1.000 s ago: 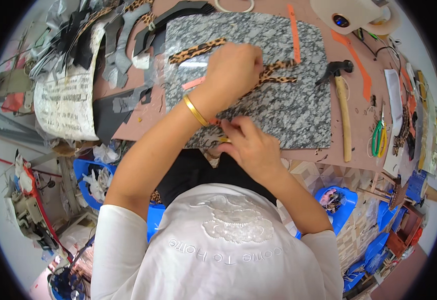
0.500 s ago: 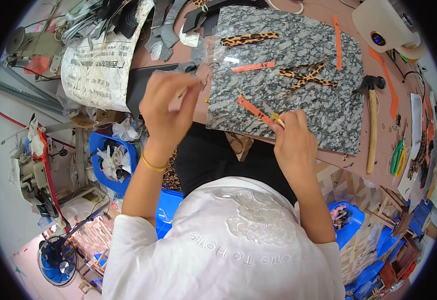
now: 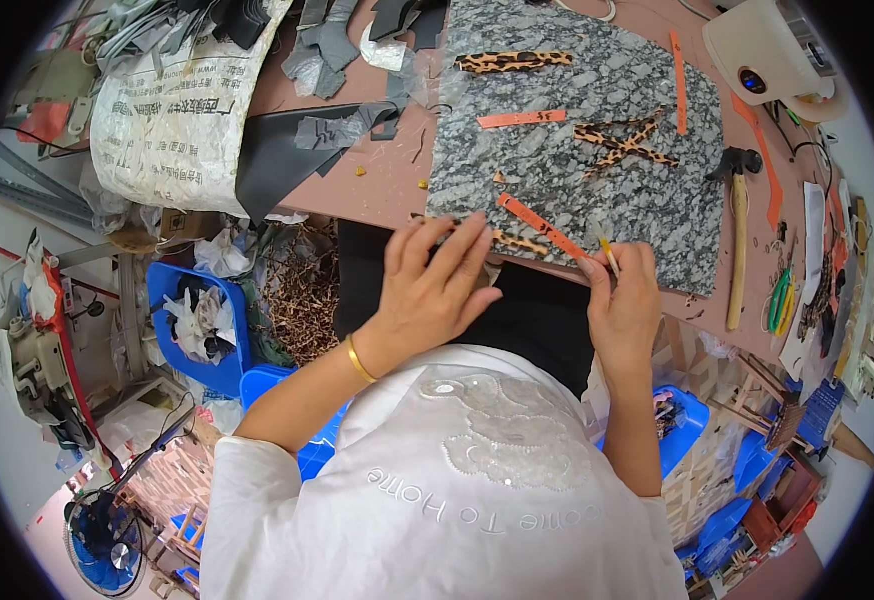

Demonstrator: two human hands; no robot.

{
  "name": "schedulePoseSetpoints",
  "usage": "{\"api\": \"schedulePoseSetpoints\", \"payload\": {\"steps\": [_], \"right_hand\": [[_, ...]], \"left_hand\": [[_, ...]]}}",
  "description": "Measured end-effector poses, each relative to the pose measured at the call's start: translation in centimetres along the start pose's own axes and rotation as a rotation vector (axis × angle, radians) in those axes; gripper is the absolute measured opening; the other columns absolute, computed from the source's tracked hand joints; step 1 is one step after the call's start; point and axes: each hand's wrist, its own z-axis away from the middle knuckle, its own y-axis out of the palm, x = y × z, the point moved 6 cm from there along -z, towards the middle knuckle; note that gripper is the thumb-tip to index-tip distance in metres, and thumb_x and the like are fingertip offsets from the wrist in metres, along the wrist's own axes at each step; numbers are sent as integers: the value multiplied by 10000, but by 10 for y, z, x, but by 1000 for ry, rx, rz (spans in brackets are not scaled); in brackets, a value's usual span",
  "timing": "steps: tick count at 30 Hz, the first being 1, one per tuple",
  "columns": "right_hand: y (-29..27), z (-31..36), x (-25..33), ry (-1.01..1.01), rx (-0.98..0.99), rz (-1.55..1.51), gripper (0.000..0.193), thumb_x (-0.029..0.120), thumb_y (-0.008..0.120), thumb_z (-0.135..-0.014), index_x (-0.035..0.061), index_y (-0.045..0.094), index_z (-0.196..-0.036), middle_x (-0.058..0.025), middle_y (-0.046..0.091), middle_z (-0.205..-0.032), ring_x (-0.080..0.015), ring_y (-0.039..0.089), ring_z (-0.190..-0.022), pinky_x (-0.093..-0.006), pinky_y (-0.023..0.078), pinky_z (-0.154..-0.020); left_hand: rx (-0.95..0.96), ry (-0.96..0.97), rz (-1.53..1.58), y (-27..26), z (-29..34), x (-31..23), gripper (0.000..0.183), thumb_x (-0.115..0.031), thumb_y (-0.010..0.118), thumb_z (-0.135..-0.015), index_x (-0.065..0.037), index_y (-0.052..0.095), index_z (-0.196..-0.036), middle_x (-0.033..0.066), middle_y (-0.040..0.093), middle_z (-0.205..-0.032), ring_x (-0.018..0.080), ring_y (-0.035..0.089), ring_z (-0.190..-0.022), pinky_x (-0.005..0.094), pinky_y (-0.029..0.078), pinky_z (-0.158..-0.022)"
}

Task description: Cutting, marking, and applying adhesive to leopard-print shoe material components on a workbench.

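Note:
My left hand (image 3: 435,282) is open, fingers stretched over the near edge of the speckled grey stone slab (image 3: 647,215). Under and beside its fingertips, along that edge, lies a narrow leopard-print strip (image 3: 519,243). In my right hand (image 3: 625,300), closed at the slab's front edge, is a slim tool with a yellow-and-white handle (image 3: 609,256); its tip is hard to make out. The right thumb is at the lower end of an orange strip with dark marks (image 3: 537,224). Farther back on the slab are a folded leopard-print strip (image 3: 513,62) and crossed leopard-print strips (image 3: 625,148).
More orange strips, one short (image 3: 521,119) and one long (image 3: 679,85), lie on the slab. A hammer (image 3: 738,235) and green-handled scissors (image 3: 781,300) are at the right. Black sheet material (image 3: 282,165) lies at the left; below stands a blue bin (image 3: 229,370) with scraps.
My left hand has come down and right from above the table edge, its curled fingers now stretched out. A leopard-print strip now shows at the slab's edge. The right hand keeps the slim tool.

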Motion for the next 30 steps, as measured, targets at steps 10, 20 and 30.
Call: {"api": "schedulePoseSetpoints", "payload": {"steps": [10,20,30], "right_hand": [[-30,-31,25,-5,34,-303,77,52,609,-894,-19,631,-913,-68,602,-772,-109,549,-652,-269,424,-588],[29,-49,32,-19,471,-376,135,115,650,-863,-17,675,-859,-24,612,-628,-58,530,-587,-236,412,-537],[27,-51,28,53,461,-350,188,162,658,-864,-22,672,-831,-14,586,-603,-53,480,-556,-244,384,-515]], "left_hand": [[100,-40,183,19,-14,-20,694,-325,709,-759,-3,496,-1335,172,435,-1425,377,390,-1309,499,314,-1096],[-59,88,257,3,17,-14,415,-84,702,-745,-27,613,-1147,163,553,-1307,338,500,-1234,476,422,-1031],[42,3,253,16,-3,-17,690,-166,741,-712,26,482,-1323,229,443,-1401,382,408,-1326,490,320,-1111]]}}
